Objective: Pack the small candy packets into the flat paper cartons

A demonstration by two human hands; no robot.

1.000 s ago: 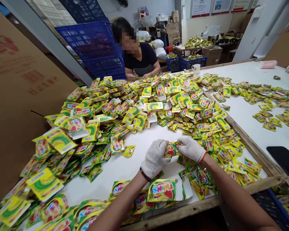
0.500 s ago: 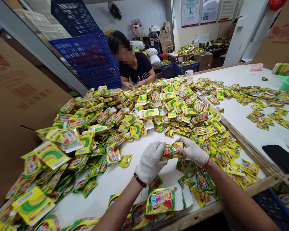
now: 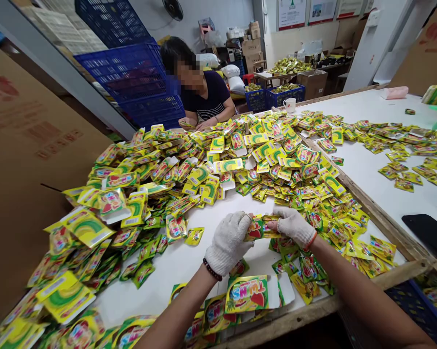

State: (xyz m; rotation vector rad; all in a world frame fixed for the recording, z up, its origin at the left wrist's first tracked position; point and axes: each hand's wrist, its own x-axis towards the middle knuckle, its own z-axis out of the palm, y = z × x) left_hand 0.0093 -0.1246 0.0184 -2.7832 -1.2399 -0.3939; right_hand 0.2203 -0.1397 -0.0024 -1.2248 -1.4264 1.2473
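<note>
My left hand (image 3: 228, 246), in a white knitted glove with fingertips bare, is closed around a small printed carton (image 3: 254, 228) with a watermelon picture. At the carton's right end, my right hand (image 3: 294, 228), gloved the same way, pinches a yellow candy sachet (image 3: 270, 225). The fingers partly cover both, so how far the sachet sits inside the carton cannot be made out. Below my hands lies an open-ended "TWINS" carton (image 3: 246, 293) on others like it. Loose green sachets (image 3: 309, 266) and yellow sachets (image 3: 362, 249) lie under and beside my right forearm.
A large heap of cartons (image 3: 204, 186) spreads over the white table (image 3: 175, 271). A wooden rail (image 3: 378, 213) edges it at right, with a black phone (image 3: 427, 235) beyond. Opposite sits a co-worker (image 3: 207, 97), near stacked blue crates (image 3: 131, 72). A cardboard box (image 3: 33, 145) stands at left.
My view has shifted slightly, moving the scene a little. Both hands keep their hold on the carton and sachet. The co-worker's hand has lifted a little with a carton-like piece.
</note>
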